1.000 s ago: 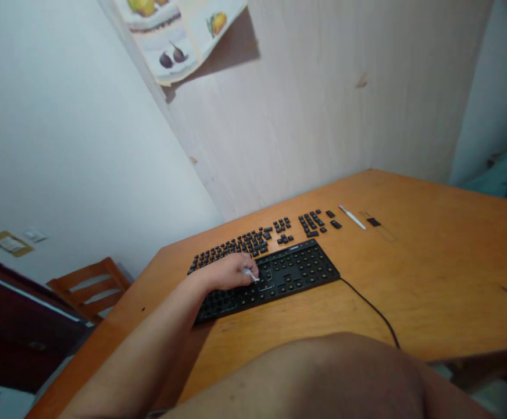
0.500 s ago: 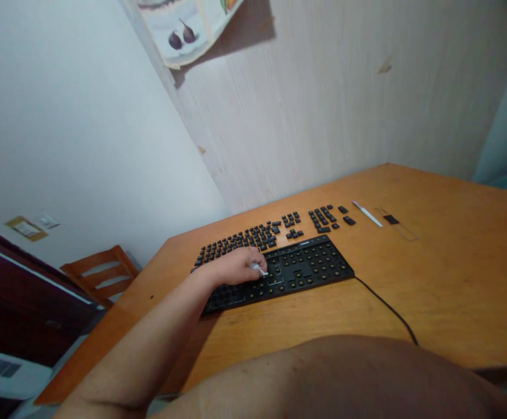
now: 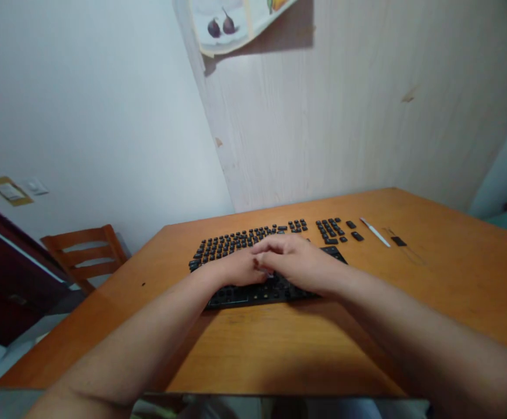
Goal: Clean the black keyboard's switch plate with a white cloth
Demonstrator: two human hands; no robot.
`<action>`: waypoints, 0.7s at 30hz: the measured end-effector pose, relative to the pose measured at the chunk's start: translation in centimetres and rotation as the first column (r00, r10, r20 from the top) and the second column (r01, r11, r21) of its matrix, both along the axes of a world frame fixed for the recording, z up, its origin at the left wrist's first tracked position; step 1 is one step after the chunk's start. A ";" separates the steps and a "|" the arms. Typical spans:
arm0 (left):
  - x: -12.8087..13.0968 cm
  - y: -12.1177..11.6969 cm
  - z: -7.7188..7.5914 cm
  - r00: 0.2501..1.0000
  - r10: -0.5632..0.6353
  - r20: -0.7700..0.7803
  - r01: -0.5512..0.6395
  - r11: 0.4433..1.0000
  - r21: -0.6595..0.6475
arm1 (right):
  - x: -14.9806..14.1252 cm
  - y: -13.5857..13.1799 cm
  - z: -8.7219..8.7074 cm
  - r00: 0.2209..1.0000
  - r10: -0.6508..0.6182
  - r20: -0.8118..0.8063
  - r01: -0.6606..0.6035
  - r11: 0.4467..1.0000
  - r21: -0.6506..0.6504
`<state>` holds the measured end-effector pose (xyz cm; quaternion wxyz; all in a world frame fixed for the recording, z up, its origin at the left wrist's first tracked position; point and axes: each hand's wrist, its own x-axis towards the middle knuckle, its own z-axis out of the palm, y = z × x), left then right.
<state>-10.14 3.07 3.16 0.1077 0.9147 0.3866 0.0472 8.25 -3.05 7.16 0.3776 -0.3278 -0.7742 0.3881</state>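
A black keyboard base (image 3: 245, 300) with its keycaps off lies on the table beneath both hands. My left hand (image 3: 238, 267) is closed over its middle, fingers pinched on a small crumpled white wipe (image 3: 270, 274) that barely shows. My right hand (image 3: 303, 263) reaches across from the right and meets the left hand's fingertips. Its thumb and forefinger are bent together there; whatever they hold is hidden. Loose black keycaps (image 3: 225, 244) lie in keyboard order just behind the base, and a number-pad group (image 3: 329, 228) sits farther right.
On the wooden table (image 3: 454, 291), a white pen-like tool (image 3: 375, 232) and a wire keycap puller with a black grip (image 3: 398, 241) lie to the right. A wooden chair (image 3: 85, 256) stands at the left edge. A wall rises behind the table.
My right hand has come in from the right and reached my left hand over the keyboard base. The left hand stays over the base with the wipe. The camera view has shifted.
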 end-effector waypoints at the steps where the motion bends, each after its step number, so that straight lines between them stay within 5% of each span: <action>1: 0.0 0.0 0.0 0.998 -0.056 -0.009 0.056 0.998 -0.022 | 1.0 1.4 -1.0 0.991 -0.107 0.075 0.103 0.993 0.055; 3: 0.0 0.0 0.2 0.992 -0.126 -0.025 0.125 0.991 -0.044 | 2.7 3.4 -3.1 0.939 -0.302 0.165 0.269 0.943 0.198; 6: -0.1 -0.1 0.5 0.992 -0.127 -0.028 0.125 0.991 -0.048 | 4.3 4.2 -5.0 0.881 -0.373 0.291 0.276 0.905 0.324; 13: -0.2 -0.5 0.5 0.993 -0.115 -0.011 0.114 0.992 -0.061 | 5.4 2.9 -5.6 0.778 -0.224 0.587 -0.005 0.932 0.362; 21: 0.2 -0.5 0.8 0.993 -0.112 -0.022 0.110 0.992 -0.055 | 5.7 3.1 -7.1 0.686 -0.153 0.711 -0.069 0.959 0.273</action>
